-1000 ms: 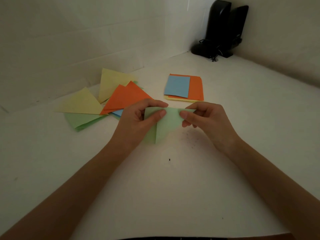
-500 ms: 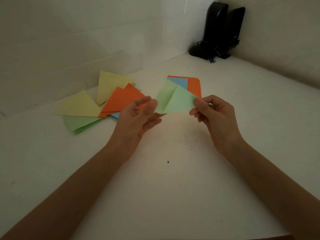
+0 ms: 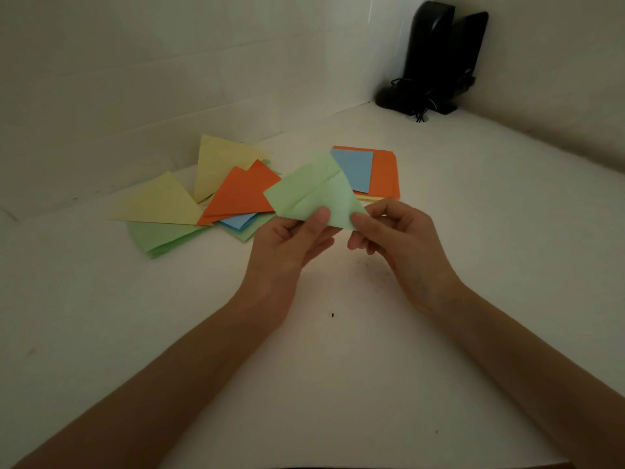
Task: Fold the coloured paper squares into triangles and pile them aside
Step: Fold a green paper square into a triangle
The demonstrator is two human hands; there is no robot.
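Observation:
A light green paper (image 3: 314, 194), partly folded with a crease across it, is held up above the white table. My left hand (image 3: 291, 245) pinches its lower edge between thumb and fingers. My right hand (image 3: 395, 238) pinches its lower right corner. Behind the paper lies a stack of unfolded squares (image 3: 385, 174), orange with a blue sheet (image 3: 355, 167) on top. To the left sits a loose pile of folded triangles: two yellow (image 3: 162, 204), orange (image 3: 243, 194), green (image 3: 159, 235) and blue (image 3: 236, 221).
Two black speakers (image 3: 436, 59) with cables stand in the far right corner. White walls close the table (image 3: 304, 384) at the back and right. A small dark speck (image 3: 333, 314) lies on the table between my forearms.
The green paper has been lifted off the table and turned to face up. My left hand let go for a moment and now pinches its lower edge again.

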